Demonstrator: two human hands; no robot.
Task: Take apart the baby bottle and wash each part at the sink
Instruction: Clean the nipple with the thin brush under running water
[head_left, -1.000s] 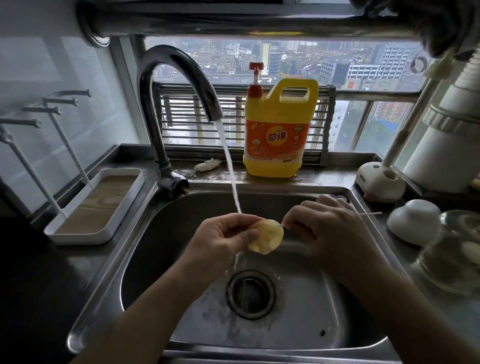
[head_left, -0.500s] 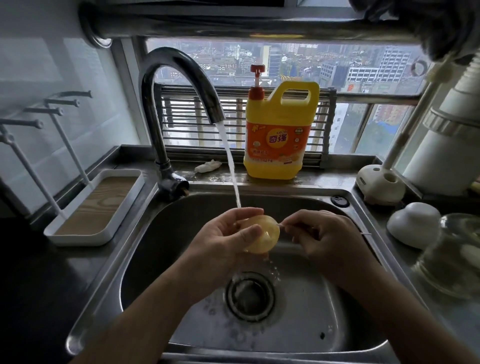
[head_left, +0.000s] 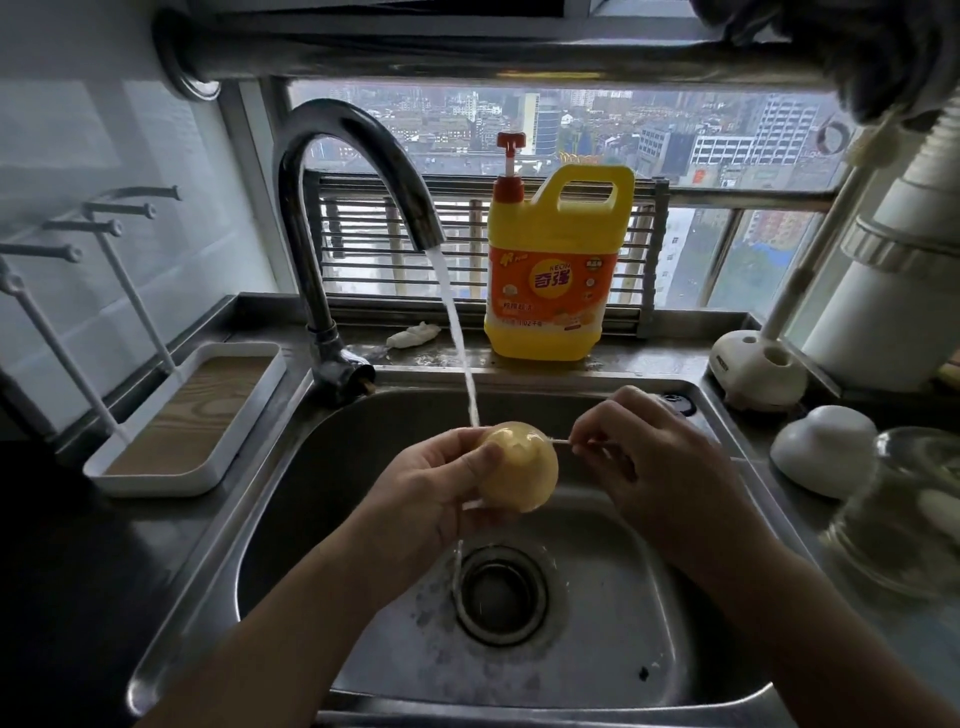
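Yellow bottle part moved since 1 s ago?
Yes, slightly left: the yellow part now meets the faucet stream, which earlier fell just left of it.

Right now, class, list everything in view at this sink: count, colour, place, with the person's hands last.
sink: one, steel, centre.
tap: one, dark metal, behind the sink, running.
soap jug: one, yellow, red pump, window ledge.
wad: one, white, ledge left of the soap jug.
rack tray: one, white, brown base, left of the sink.
stand: one, cream, right back corner.
dome: one, white, counter right of the sink.
glass vessel: one, clear, far right.
bottle part: one, pale yellow, under the water stream.
thin stem: one, whitish, touching the bottle part's right side.
left hand: one, grips the bottle part.
right hand: one, pinches the thin stem.
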